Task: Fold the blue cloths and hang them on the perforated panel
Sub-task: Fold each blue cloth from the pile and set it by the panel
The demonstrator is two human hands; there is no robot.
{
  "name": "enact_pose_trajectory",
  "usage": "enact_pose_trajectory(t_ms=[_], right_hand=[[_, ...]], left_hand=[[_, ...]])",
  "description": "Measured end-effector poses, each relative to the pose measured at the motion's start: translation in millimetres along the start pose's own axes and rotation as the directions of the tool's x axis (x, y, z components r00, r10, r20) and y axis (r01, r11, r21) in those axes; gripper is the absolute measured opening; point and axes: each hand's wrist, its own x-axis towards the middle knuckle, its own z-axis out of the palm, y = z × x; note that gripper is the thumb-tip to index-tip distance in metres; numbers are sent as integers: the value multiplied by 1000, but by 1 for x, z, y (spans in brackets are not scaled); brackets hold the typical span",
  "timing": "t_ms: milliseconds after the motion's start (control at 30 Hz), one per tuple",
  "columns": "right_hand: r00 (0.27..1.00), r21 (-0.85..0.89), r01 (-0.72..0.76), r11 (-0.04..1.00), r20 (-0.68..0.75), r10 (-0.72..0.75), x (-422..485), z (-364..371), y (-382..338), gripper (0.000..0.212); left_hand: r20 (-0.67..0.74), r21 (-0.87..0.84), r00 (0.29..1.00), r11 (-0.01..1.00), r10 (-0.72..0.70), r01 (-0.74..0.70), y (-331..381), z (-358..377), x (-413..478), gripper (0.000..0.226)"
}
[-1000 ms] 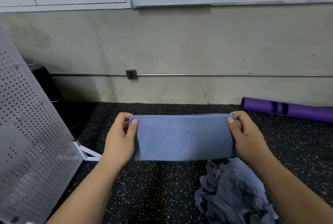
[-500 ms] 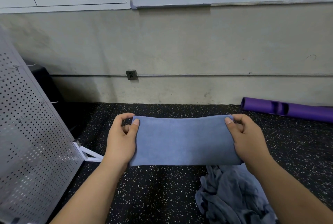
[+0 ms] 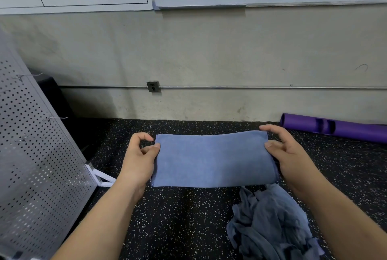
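Note:
A folded blue cloth [image 3: 213, 161] lies stretched out flat and low over the speckled black floor, between my hands. My left hand [image 3: 139, 159] is at its left edge: the thumb tip touches the far left corner and the index finger curls just clear above it. My right hand [image 3: 289, 155] holds the right edge, thumb on top and index finger at the far right corner. A crumpled heap of more blue-grey cloths [image 3: 272, 224] lies on the floor near my right forearm. The grey perforated panel [image 3: 35, 165] leans at the left, with wire hooks [image 3: 55, 118] sticking out.
A purple foam roller [image 3: 335, 126] lies along the wall at the right. The panel's white foot bracket [image 3: 100, 178] juts onto the floor beside my left wrist. A metal conduit with an outlet box [image 3: 153, 86] runs along the concrete wall, and whiteboards hang above.
The cloth has tipped from hanging upright to lying nearly flat and lower. My left index finger has lifted off the corner. Both hands have moved slightly down.

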Motion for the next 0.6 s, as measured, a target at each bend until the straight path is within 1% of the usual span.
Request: enact_pose_trajectory(t_ms=[33, 100, 200, 267, 367, 433, 500, 600], right_hand=[[1000, 14, -5, 1000, 16, 5, 0, 0, -1, 44], [999, -3, -15, 1000, 28, 15, 0, -1, -1, 40], [998, -88, -67, 994, -17, 65, 3, -4, 6, 36], [994, -103, -111, 989, -28, 108, 5, -6, 9, 35], [996, -104, -88, 991, 4, 89, 5, -10, 8, 33], [995, -82, -64, 995, 77, 70, 2, -11, 7, 44], [992, -86, -57, 995, 108, 66, 2, -14, 7, 56], [994, -159, -20, 987, 107, 37, 4, -20, 11, 59]], left_hand=[[-3, 3, 1000, 1000, -2, 2, 0, 0, 0, 20], [-5, 7, 1000, 1000, -7, 7, 0, 0, 1, 18], [21, 14, 999, 999, -33, 33, 1, -3, 1, 20], [56, -6, 996, 998, -63, 63, 5, -3, -2, 23], [153, -49, 985, 995, -74, 83, 9, -3, -5, 22], [247, -63, 967, 994, -68, 86, 7, -6, -3, 43], [276, -12, 960, 998, -51, 56, 3, -9, 0, 59], [317, 70, 948, 997, 16, -40, -1, -16, 4, 60]])
